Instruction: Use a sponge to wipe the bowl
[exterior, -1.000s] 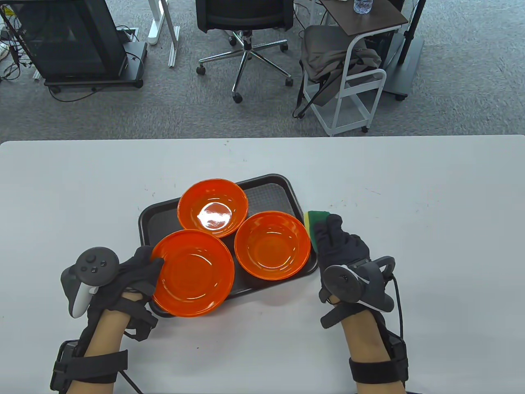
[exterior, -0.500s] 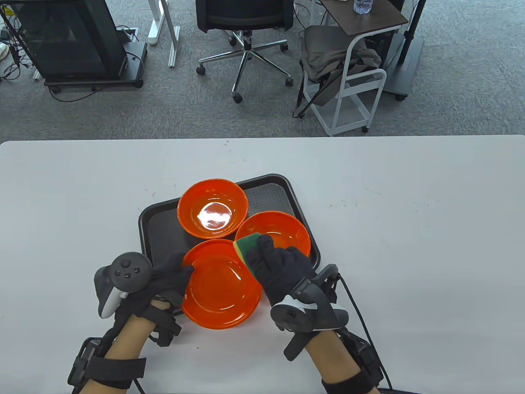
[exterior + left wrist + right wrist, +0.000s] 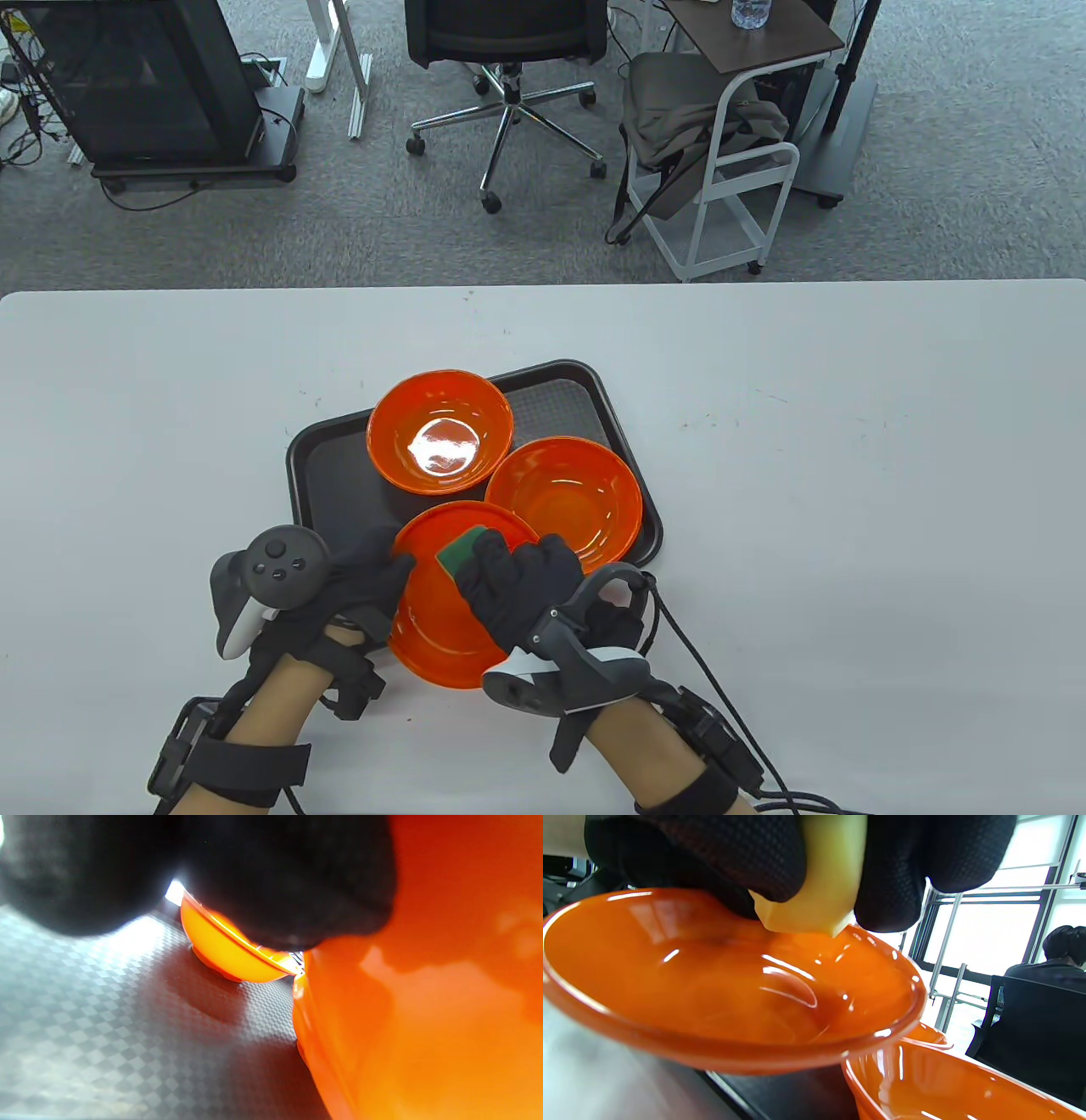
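Overhead, green sponge (image 3: 462, 552) top between right hand (image 3: 522, 586) fingers; yellow underside on left-hand-gripped (image 3: 356, 586) bowl (image 3: 441, 620) only wrist-side.

A white tabletop (image 3: 848, 509) fills the lower part of the table view, its far edge running straight across with grey carpet beyond. There are small dark specks on it, a few left of the tray and a few off to the right. Directly on it, near the middle, sits one thing: a dark rectangular tray (image 3: 322, 475) with rounded corners, turned at a slight angle to the tabletop's edge. The left wrist view shows the tray's floor up close, a fine woven checker texture (image 3: 85, 1027). The tray's near edge is partly hidden, so how close it comes to the front edge is unclear.
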The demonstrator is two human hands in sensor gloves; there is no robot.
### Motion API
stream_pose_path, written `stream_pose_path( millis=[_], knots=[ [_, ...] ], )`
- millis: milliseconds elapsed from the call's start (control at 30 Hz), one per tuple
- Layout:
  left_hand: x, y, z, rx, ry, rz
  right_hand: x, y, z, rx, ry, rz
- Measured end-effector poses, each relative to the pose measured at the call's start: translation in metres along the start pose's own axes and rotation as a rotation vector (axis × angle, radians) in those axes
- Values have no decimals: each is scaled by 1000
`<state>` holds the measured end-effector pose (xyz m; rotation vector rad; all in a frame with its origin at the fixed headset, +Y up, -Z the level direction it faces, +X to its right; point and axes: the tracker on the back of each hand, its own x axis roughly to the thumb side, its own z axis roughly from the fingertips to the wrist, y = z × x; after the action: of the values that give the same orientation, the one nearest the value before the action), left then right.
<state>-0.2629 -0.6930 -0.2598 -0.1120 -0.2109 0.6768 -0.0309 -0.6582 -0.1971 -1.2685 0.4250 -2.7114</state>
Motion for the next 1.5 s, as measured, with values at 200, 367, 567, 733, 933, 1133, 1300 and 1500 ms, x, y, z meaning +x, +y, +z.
stream_pose_path(
  millis=[200, 367, 567, 733, 933, 1133, 1300, 1500],
  knots=[
    [4, -3, -1, -19, -24, 0, 5, 10, -9, 111, -21, 94],
    [8, -5, -1, -25, -50, -15, 11, 15, -11, 82, -77, 61],
    [5, -1, 0, -3, -37, -17, 21, 16, -12, 66, -202, -69],
    [1, 5, 1, 18, -21, -9, 26, 15, -12, 171, -191, -110],
    [-2, 13, 2, 50, -8, -14, 24, 13, -10, 275, -119, -55],
    [-2, 17, 3, 42, -13, -53, 14, 18, -10, 327, -34, 78],
    [1, 9, 0, -61, -37, -46, 11, 20, -12, 279, -4, 162],
    [4, 1, -3, -103, -72, 17, 10, 17, -12, 119, -9, 147]
  ],
)
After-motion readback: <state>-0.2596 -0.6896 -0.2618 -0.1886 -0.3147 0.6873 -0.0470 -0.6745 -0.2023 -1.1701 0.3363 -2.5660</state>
